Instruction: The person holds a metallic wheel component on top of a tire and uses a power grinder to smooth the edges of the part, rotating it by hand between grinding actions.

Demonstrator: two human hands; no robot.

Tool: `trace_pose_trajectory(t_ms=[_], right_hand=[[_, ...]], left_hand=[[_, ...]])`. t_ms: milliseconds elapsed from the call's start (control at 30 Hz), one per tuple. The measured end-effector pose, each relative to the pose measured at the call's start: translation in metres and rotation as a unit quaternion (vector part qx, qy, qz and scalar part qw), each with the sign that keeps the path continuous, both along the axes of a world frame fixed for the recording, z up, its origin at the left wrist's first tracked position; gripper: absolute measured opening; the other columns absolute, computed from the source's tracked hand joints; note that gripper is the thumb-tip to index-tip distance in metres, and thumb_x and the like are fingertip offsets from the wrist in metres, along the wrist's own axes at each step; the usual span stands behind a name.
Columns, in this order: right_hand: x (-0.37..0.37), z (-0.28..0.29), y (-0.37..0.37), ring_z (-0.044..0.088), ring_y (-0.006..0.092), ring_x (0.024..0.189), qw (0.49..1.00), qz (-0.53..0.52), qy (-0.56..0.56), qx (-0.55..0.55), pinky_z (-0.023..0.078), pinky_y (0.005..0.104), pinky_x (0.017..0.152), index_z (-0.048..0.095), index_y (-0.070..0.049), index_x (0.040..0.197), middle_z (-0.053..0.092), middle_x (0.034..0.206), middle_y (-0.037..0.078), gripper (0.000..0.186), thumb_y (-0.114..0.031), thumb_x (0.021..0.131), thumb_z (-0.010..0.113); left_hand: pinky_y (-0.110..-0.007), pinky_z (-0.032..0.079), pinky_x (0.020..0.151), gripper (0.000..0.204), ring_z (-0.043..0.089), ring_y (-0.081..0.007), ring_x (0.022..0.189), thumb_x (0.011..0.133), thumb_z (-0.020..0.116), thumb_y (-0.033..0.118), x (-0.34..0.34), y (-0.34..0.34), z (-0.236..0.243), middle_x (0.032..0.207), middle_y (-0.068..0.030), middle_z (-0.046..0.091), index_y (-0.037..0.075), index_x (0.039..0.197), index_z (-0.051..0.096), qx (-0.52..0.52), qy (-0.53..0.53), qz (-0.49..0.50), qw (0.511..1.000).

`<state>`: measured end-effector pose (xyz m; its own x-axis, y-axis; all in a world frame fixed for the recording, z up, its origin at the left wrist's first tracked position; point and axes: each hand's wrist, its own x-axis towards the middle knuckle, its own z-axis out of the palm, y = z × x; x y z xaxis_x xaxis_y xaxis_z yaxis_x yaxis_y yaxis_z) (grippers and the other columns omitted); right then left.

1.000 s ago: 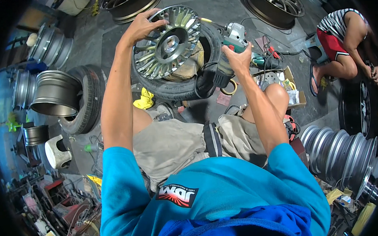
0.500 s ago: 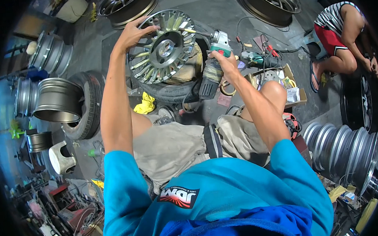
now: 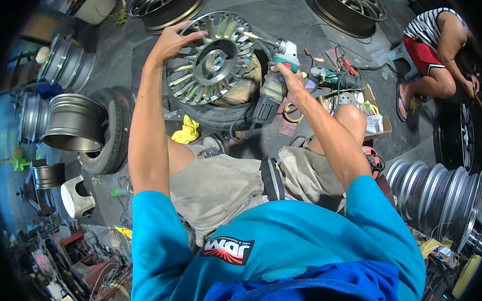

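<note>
Silver multi-spoke wheel [image 3: 210, 58] on black tyre [image 3: 225, 114], green-and-grey power tool [image 3: 278, 75], yellow rag [image 3: 185, 131], plain blue shirt [image 3: 273, 247], beige shorts [image 3: 226, 184].

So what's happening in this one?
A seated person steadies a silver multi-spoke wheel by its rim with the left hand; it rests on a tyre. The right hand grips a corded die grinder, its tip against the spokes near the upper rim. Another person crouches at a dark wheel to the right.
</note>
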<state>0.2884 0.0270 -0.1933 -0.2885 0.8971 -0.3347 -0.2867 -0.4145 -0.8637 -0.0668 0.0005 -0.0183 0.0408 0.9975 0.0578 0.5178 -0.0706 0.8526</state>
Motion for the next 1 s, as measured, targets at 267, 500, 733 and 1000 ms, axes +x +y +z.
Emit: trace_pose_trajectory(t_ms=[267, 500, 733, 1000], right_hand=[[0.008, 0.017, -0.008, 0.066, 0.025, 0.105, 0.968, -0.073, -0.219, 0.103, 0.055, 0.0396, 0.093, 0.05, 0.003, 0.135, 0.067, 0.118, 0.016, 0.09, -0.029, 0.063, 0.093], [0.024, 0.037, -0.018, 0.066, 0.0274, 0.111, 0.938, -0.074, -0.31, 0.138, 0.055, 0.0396, 0.095, 0.043, 0.007, 0.144, 0.066, 0.124, 0.021, 0.102, -0.031, 0.063, 0.092], [0.026, 0.054, -0.032, 0.068, 0.0274, 0.103, 0.95, -0.063, -0.258, 0.166, 0.055, 0.0394, 0.092, 0.051, 0.004, 0.133, 0.068, 0.116, 0.019, 0.089, -0.031, 0.062, 0.091], [0.005, 0.05, -0.016, 0.067, 0.0276, 0.106, 0.949, -0.089, -0.256, 0.16, 0.055, 0.0401, 0.094, 0.051, 0.004, 0.133, 0.067, 0.12, 0.019, 0.089, -0.033, 0.063, 0.091]], left_hand=[[-0.052, 0.055, 0.081, 0.053, 0.072, -0.0462, 0.09, 0.1, 0.069, 0.048, 0.035, -0.027, 0.002, 0.095, -0.0291, 0.073, 0.005, 0.131, 0.064, 0.094, 0.24, 0.101, 0.961], [-0.056, 0.054, 0.08, 0.052, 0.069, -0.0514, 0.09, 0.1, 0.066, 0.054, 0.027, -0.043, -0.001, 0.084, -0.0298, 0.071, 0.004, 0.114, 0.067, 0.13, 0.278, 0.187, 0.933], [-0.054, 0.055, 0.083, 0.052, 0.071, -0.0471, 0.093, 0.097, 0.068, 0.054, 0.035, -0.037, 0.033, 0.091, -0.0253, 0.074, 0.003, 0.103, 0.077, 0.098, 0.377, 0.125, 0.913], [-0.054, 0.055, 0.082, 0.048, 0.07, -0.0473, 0.095, 0.099, 0.067, 0.054, 0.034, -0.015, 0.021, 0.094, -0.0247, 0.075, 0.008, 0.111, 0.077, 0.154, 0.384, 0.118, 0.903]])
